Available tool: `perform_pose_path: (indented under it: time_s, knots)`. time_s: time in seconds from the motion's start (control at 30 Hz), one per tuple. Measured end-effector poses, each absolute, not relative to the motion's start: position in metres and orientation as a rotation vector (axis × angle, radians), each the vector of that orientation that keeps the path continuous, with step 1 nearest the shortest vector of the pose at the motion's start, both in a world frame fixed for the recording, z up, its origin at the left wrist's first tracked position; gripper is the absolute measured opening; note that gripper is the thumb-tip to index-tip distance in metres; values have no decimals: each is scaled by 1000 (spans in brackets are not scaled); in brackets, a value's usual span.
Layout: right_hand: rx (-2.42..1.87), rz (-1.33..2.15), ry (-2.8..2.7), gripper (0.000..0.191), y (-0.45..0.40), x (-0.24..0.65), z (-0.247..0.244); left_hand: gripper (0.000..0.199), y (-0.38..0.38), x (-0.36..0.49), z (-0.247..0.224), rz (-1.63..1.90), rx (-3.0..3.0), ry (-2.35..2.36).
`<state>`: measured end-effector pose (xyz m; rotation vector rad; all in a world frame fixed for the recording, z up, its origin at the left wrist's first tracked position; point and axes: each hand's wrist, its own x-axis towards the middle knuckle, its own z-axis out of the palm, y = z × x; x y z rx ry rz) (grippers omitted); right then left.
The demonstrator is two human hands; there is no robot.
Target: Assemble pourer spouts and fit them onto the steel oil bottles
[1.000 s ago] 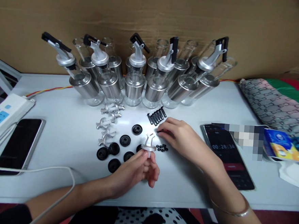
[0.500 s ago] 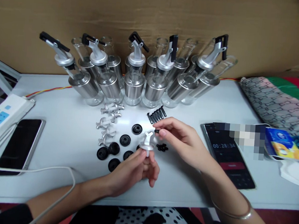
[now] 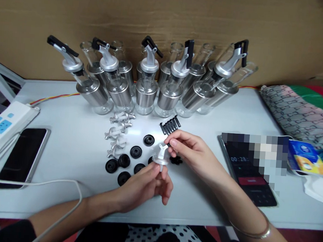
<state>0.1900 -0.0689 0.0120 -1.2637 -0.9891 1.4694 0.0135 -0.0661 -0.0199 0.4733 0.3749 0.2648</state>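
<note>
My left hand [image 3: 146,180] pinches a silver pourer spout [image 3: 161,159] by its stem below the flange, forked tip upward. Against that fork, the thumb and fingertips of my right hand [image 3: 191,149] hold a small black part [image 3: 169,144], mostly covered by the fingers. Beneath the right hand lies a cluster of small black pieces [image 3: 176,160]. Just beyond it, several black levers [image 3: 170,125] lie in a row. Black ring-shaped caps [image 3: 136,152] are scattered left of the hands, and more silver spouts [image 3: 118,133] lie in a column behind them.
Glass bottles with metal sleeves [image 3: 146,92] stand along the back, the front ones fitted with pourers. A phone [image 3: 22,157] and a power strip [image 3: 3,124] are at left; a phone showing a timer [image 3: 252,181] and a blue-yellow packet [image 3: 308,157] at right. A white cable [image 3: 49,183] crosses my left forearm.
My right hand has moved slightly down and brought the small black part to the spout's forked tip, where a gap showed before. The left hand holds the spout nearly still.
</note>
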Motion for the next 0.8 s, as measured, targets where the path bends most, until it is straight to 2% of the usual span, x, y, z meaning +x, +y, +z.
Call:
perform_pose_path:
  time_s: [0.1, 0.33, 0.53, 0.8]
  knots:
    - [-1211, 1565, -893, 22, -70, 190, 13, 40, -65, 13, -19, 280, 480, 364]
    - [-1060, 1878, -791, 36, -72, 184, 17, 38, -64, 12, -16, 286, 509, 312]
    - [-937, 1936, -656, 27, -73, 180, 15, 39, -65, 11, -18, 263, 509, 289]
    - [-935, 1959, -657, 25, -73, 184, 16, 40, -66, 13, -21, 250, 533, 306]
